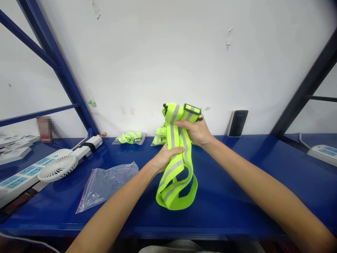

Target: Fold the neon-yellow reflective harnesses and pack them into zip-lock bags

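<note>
A neon yellow reflective strap with grey stripes and black buckles hangs folded in loops above the blue shelf. My right hand grips its upper end near the buckles. My left hand is closed around the strap's middle, just below. The loops' lower ends rest on the shelf.
An empty clear zip bag lies at the left. Two bagged neon straps sit by the wall, one behind the held strap. A white fan and power strips lie far left. A black device leans on the wall. Another power strip is at right.
</note>
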`<state>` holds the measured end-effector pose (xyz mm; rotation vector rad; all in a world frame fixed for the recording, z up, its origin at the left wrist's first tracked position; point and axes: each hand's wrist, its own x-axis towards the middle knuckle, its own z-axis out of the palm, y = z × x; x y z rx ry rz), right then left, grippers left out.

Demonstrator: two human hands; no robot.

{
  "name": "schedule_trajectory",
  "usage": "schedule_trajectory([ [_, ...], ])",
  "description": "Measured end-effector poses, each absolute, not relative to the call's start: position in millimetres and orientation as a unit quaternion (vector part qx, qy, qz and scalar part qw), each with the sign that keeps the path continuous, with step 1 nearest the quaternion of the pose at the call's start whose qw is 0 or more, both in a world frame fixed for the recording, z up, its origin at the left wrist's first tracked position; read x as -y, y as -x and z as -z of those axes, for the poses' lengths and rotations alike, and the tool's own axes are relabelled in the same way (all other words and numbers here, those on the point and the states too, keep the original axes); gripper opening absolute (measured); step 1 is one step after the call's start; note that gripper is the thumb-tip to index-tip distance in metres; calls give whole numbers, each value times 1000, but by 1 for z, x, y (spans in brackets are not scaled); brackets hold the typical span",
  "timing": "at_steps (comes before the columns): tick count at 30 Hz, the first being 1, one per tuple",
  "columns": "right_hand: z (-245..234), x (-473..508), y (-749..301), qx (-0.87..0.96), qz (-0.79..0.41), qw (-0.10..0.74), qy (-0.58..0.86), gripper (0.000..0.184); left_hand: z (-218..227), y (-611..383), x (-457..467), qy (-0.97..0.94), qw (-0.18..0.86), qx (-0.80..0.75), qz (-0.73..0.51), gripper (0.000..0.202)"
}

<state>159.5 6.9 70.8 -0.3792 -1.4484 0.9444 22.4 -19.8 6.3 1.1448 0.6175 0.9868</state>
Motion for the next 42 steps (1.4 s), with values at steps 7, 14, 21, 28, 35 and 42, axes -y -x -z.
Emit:
schedule_trajectory([
  [7, -86, 2, -198, 802, -180, 538, 185, 32, -11, -8, 16, -586, 621, -357, -378, 50],
  [14, -37, 4, -220, 909, -14, 395, 129, 46, -15, -10, 31, -598, 653, -279, -372, 45],
  [21, 5, 9, -230, 906, 77, 392, 139, 57, -4, -18, 29, -564, 706, -250, -348, 47],
  [28, -5, 17, -234, 933, -22, 293, 210, 54, 12, -30, 24, -504, 731, -297, -353, 41],
  [35, -64, 44, -243, 948, -135, 164, 237, 80, 14, -31, 25, -494, 746, -224, -387, 44],
  [42, -36, 39, -234, 768, -405, 384, 315, 90, 14, -23, 20, -515, 700, -217, -445, 48],
])
